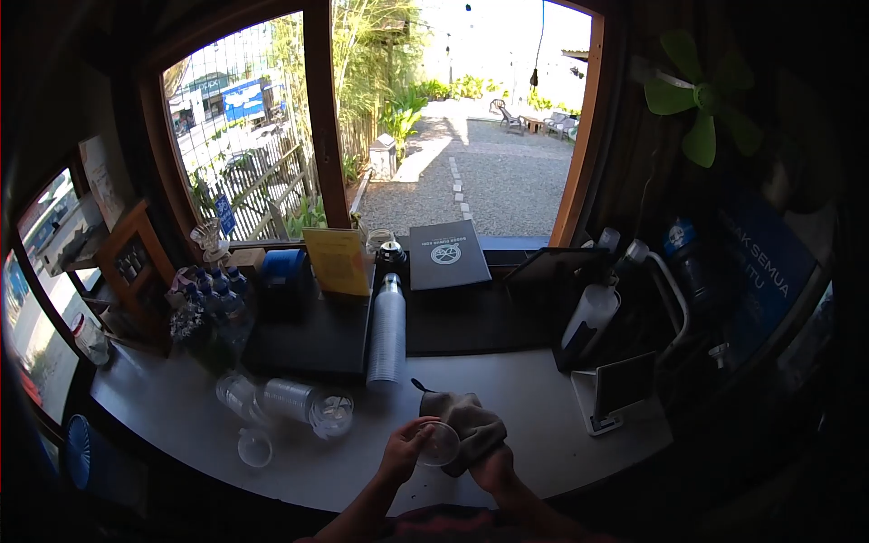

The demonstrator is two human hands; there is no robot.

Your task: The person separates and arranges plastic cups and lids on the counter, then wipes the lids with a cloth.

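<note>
In the head view, holds a clear cup (442,443) in the left hand (400,450), with fingers clamped on its side at ten o'clock. Grips a grey cloth (462,416) in the right hand (493,471), closed about it at four o'clock from the cup, with fingertips hidden in the folds. Has cloth and cup touching, over the near part of the grey counter (543,407). Reading onward from the cup: at eleven o'clock, a long stack of nested cups (387,335) — hard to tell whether upright or lying — and, farther out on that line, a yellow card (338,258). At twelve, a dark folder (448,256) with a round white emblem, just below the window, and through the glass a gravel yard (507,172) with chairs. At ten, a cluster of blue-capped bottles (222,294). Between nine and ten, a nested row of clear cups (288,398) lying sideways, right beside a round clear container (332,416); at nine, a small single cup (254,448). Between two and three, a dark screen (625,382) on a white stand. Near two, a tall pale bottle (588,321), with a blue banner (760,267) well beyond. Toward one, high up, a green fan (699,98).
</note>
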